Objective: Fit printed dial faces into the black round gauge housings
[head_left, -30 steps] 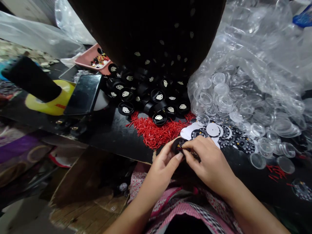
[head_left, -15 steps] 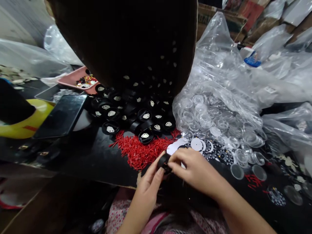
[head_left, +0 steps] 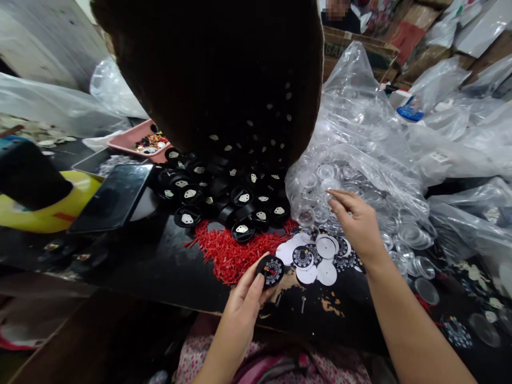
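A round black case [head_left: 270, 271] with a numbered dial and a red pointer faces up in my left hand [head_left: 248, 292], whose thumb and fingers grip its edge. My right hand [head_left: 355, 220] reaches over the clear round covers [head_left: 320, 213] at the mouth of a plastic bag. Its fingertips are close together near the covers; whether a cover is between them is too small to tell. Black and white dial discs [head_left: 326, 272] lie between my hands. Left of them is a heap of red pointers [head_left: 232, 255], with black cases [head_left: 243, 229] behind it.
A large dark container [head_left: 224, 64] stands tipped above the black cases. On the left are a phone [head_left: 114, 197], a yellow object [head_left: 82, 186] and a pink tray [head_left: 132, 137]. Screws [head_left: 303, 304] lie near the table's front edge. A person [head_left: 340, 18] is partly visible at the back.
My right hand has left the case and moved up and right to the clear covers. The case in my left hand now shows its dial and red pointer.
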Tool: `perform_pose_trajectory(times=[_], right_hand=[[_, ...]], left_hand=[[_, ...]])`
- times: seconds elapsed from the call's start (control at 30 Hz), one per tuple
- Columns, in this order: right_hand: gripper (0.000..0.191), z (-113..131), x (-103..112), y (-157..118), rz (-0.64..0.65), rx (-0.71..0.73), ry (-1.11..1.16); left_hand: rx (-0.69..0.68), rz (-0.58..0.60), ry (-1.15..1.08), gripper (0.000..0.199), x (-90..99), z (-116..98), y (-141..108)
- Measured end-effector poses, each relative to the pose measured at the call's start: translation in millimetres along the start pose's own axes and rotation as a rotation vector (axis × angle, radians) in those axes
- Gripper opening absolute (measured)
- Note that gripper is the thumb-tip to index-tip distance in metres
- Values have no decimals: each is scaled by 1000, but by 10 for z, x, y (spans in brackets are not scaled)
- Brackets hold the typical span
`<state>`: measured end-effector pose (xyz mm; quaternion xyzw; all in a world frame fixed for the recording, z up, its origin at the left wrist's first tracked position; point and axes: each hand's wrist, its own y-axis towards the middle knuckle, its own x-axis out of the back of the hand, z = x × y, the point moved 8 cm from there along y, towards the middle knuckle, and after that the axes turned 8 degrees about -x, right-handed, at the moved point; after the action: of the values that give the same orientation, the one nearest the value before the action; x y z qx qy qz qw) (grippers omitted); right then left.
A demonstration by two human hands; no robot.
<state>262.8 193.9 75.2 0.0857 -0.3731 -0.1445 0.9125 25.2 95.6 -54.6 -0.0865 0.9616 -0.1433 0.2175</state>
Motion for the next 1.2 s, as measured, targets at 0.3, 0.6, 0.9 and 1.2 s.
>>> perform_pose_trajectory(times=[0.3,0.6,0.9,1.2], right_hand=[[39,517,-616,-1043,504,40,117],[42,607,-576,-952,301,107,-102],[33,650,-832,-1080,528,88,81],[18,771,-994,-1217,751,67,212]], left_hand=[[157,189,-227,30,-379,-45,-117],[-37,345,177,41,-366,-151,-246],[-47,178,441,35,209,-265,-375],[-660,-101,1230,40,832,-1010,-252]])
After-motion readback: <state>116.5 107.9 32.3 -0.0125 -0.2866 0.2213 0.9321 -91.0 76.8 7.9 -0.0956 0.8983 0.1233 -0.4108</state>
